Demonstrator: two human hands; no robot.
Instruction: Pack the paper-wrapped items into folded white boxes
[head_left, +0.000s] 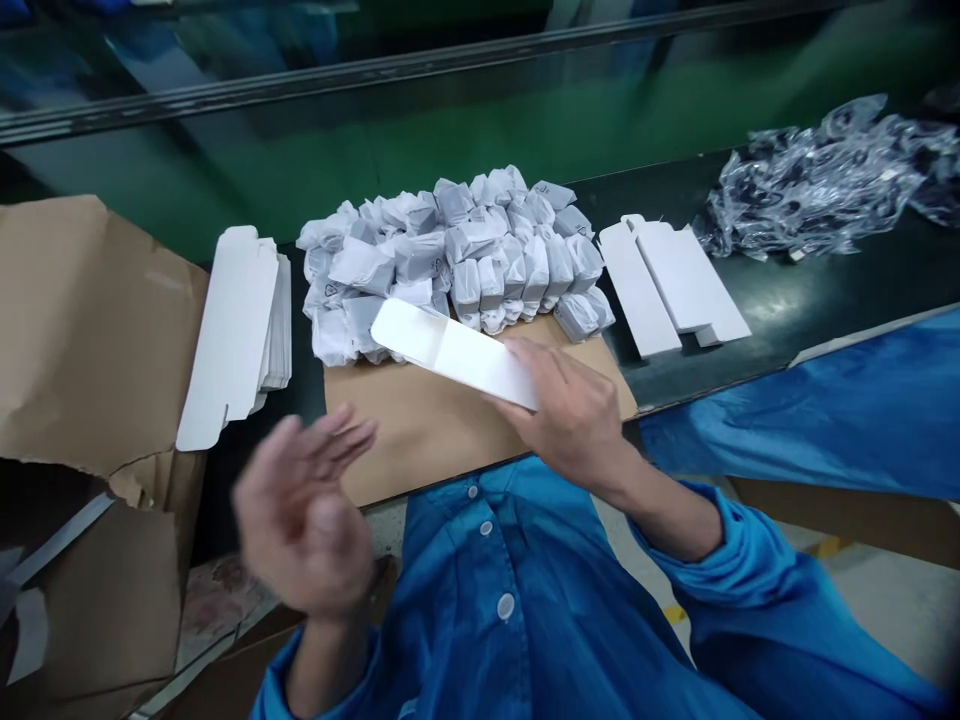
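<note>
My right hand (574, 410) is closed around one end of a narrow white box (457, 350), whose far end has a flap sticking out to the left. The box is held in the air over a brown cardboard sheet (420, 430). Apart from it, my left hand (307, 510) hovers to the left with fingers spread and nothing in it, slightly blurred. Beyond the box lies a pile of small items in whitish plastic wrapping (450, 250), stacked in rows on the cardboard.
A stack of flat white cartons (236, 330) lies at the left. Two white boxes (667, 280) rest right of the pile. Clear-bagged dark items (825, 180) lie at the far right. A big brown carton (90, 330) stands at the left edge, and a green-walled conveyor (480, 110) runs behind.
</note>
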